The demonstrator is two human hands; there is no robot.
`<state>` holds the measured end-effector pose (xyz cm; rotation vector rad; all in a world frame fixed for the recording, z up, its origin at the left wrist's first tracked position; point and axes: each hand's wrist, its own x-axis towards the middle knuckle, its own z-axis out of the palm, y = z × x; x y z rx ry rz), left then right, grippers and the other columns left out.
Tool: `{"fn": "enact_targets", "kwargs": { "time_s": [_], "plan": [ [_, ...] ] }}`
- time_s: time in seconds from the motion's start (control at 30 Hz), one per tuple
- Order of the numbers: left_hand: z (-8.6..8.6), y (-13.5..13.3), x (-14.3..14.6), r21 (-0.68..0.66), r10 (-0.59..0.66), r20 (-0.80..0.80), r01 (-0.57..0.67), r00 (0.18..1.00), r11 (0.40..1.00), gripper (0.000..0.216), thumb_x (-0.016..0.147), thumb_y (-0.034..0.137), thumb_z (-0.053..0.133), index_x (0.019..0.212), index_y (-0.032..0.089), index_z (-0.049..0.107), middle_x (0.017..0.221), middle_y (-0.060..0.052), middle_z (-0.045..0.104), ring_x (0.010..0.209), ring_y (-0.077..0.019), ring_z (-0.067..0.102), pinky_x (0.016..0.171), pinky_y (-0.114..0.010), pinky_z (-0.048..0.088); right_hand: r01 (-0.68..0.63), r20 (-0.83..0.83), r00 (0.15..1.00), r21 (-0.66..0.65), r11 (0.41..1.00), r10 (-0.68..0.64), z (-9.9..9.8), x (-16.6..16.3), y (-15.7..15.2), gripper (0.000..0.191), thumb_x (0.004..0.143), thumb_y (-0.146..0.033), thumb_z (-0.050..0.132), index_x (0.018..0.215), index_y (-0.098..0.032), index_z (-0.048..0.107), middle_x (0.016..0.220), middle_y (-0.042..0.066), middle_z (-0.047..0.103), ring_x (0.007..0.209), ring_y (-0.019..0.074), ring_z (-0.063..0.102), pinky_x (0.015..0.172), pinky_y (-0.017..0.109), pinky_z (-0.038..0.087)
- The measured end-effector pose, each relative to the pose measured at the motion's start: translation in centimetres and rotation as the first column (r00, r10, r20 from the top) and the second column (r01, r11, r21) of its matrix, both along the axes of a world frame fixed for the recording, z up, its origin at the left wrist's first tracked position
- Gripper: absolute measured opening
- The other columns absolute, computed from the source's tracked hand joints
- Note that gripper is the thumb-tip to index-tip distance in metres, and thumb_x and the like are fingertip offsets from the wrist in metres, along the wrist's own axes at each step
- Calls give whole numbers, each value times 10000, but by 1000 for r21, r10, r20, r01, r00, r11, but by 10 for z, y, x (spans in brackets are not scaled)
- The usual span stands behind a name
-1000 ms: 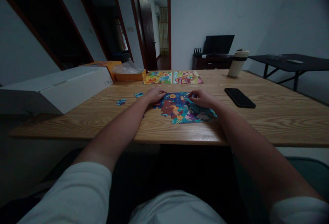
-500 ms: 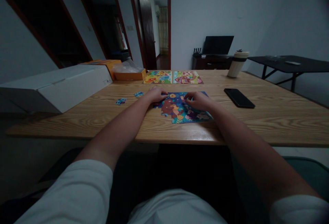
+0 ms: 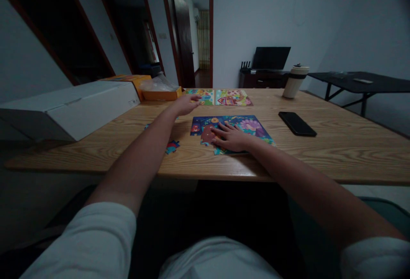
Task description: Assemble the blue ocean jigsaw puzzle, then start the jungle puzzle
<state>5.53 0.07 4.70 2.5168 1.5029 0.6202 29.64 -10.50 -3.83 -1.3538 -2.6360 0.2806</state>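
A mostly joined jigsaw puzzle with dark blue and purple pictures lies before me. Its lower left edge is stepped, with gaps. My right hand rests flat on its middle, fingers spread. Left of the puzzle, my left hand is held out over the table, fingers stretched and nothing visible in them; its fingertips overlap the picture sheet behind. A loose blue and red puzzle piece lies beside my left forearm. Another loose piece is mostly hidden behind that forearm.
Two bright picture sheets lie at the table's far side. On the left stand a white box and an orange box tray holding clear plastic. A black phone and a cream tumbler are on the right.
My left hand has left the puzzle's upper left edge and moved up and left. My right hand has gone from bent fingers at the top to lying flat lower on the puzzle.
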Motion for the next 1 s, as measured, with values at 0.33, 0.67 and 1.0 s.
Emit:
{"fn": "enact_targets", "kwargs": {
  "time_s": [0.33,0.67,1.0],
  "plan": [
    [-16,2,-108,-143,330,-220,-365,918,920,439,935,363,572,1303,140,653,1315,-138,673,1132,-248,659,930,-284,484,86,-32,996,-67,994,-88,10,20,17,742,918,-731,429,1554,-350,402,1636,15,297,1523,365,142,1222,541,164],
    [-42,9,-92,-197,295,-192,-332,936,923,761,761,392,788,1441,166,529,1188,-134,724,948,-233,699,804,-273,485,119,-74,989,-144,982,-131,13,32,20,793,874,-755,498,1537,-322,441,1589,75,396,1506,377,212,1204,554,231],
    [-20,-40,-39,-552,-91,49,103,995,828,379,828,414,663,1128,183,660,994,-79,749,798,-192,683,650,-271,485,143,-79,985,-145,979,-156,9,39,28,828,845,-788,503,1538,-338,435,1590,56,405,1503,376,227,1199,524,249]
  ]
}}
